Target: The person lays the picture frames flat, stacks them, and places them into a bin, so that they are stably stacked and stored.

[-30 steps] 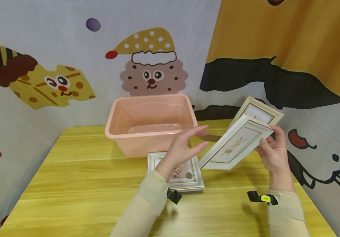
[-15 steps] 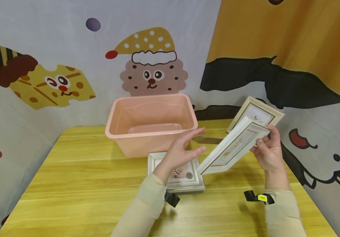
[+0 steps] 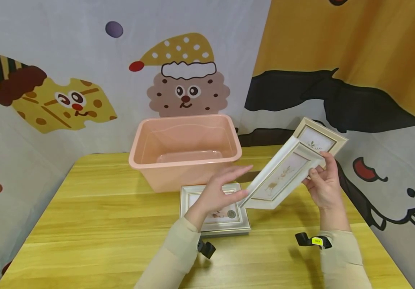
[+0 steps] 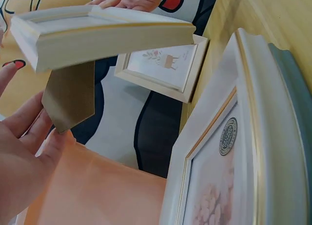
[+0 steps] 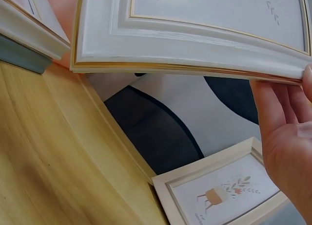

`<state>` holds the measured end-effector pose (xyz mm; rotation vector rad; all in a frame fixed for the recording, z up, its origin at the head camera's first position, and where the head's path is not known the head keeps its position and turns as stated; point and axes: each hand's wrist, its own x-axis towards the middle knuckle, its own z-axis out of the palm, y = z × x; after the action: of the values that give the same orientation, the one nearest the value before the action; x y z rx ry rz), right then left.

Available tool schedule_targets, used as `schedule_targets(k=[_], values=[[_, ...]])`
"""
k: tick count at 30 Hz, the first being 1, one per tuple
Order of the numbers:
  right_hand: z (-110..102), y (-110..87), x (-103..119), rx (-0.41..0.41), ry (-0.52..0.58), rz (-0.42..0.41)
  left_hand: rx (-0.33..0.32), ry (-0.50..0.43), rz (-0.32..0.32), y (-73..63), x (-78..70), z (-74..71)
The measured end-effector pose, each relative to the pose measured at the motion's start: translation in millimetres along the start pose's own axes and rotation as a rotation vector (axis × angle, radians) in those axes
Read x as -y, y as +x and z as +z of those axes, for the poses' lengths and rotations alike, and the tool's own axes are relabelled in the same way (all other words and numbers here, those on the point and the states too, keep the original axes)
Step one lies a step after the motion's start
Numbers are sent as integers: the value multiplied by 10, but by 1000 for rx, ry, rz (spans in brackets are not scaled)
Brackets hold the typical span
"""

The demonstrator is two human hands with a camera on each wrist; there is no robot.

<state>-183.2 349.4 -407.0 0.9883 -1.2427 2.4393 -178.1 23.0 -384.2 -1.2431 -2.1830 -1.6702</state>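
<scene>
My right hand (image 3: pixel 326 186) pinches a white picture frame (image 3: pixel 283 182) at its right end, thumb in front and fingers behind. The frame is tilted in the air, its lower left corner overlapping the frame below in the head view. From its back hangs a brown stand flap (image 4: pixel 73 98). My left hand (image 3: pixel 214 196) has its fingers straight and thumb spread, fingertips right at that flap in the left wrist view. Beneath the left hand, a white frame with a round seal (image 3: pixel 230 214) lies flat on the table, over a grey-green layer (image 5: pixel 22 57).
A pink plastic bin (image 3: pixel 189 176) stands at the back of the wooden table (image 3: pixel 95 224). A cream picture frame (image 5: pixel 165 200) stands upright at the back right, partly behind the held one. Printed cloth (image 3: pixel 84 40) hangs behind and on both sides.
My right hand has moved a little left with the white frame, whose tilt has shifted, showing its front first narrower, then wider. The left hand has lowered slightly, fingers still spread.
</scene>
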Motion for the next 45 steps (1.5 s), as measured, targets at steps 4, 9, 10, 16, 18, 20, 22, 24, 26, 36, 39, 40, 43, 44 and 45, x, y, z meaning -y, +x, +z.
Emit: schedule_targets(k=[4, 9, 10, 16, 18, 20, 22, 24, 26, 36, 39, 40, 43, 44, 45], values=[[11, -1, -23, -36, -6, 2, 0, -23, 65, -3, 16, 40], [15, 10, -46, -43, -6, -1, -2, -24, 118, -19, 52, 78], [15, 11, -49, -45, -10, -2, -2, -25, 123, -24, 59, 83], [12, 4, -64, -57, -20, -6, 6, -6, 134, -49, 72, 97], [9, -1, -67, -64, -23, -5, 6, -2, 134, -54, 78, 100], [6, -6, -70, -71, -31, -4, 9, 3, 134, -58, 86, 100], [4, -12, -73, -79, -37, -4, 15, 5, 123, -63, 90, 99], [-2, -23, -76, -87, -42, -2, 23, 3, 106, -69, 96, 99], [-4, -27, -80, -97, -47, -1, 29, 1, 93, -73, 100, 95], [-1, -37, -87, -131, -48, -5, 44, 7, 76, -119, 163, 65], [4, -42, -88, -147, -50, -2, 37, 7, 93, -133, 188, 62], [7, -43, -89, -152, -49, -2, 34, 6, 98, -137, 192, 60], [12, -48, -94, -157, -41, 0, 19, 2, 108, -150, 210, 58], [14, -48, -97, -158, -40, 0, 12, 1, 112, -156, 218, 58], [16, -49, -100, -158, -38, -1, 4, -1, 115, -163, 223, 57]])
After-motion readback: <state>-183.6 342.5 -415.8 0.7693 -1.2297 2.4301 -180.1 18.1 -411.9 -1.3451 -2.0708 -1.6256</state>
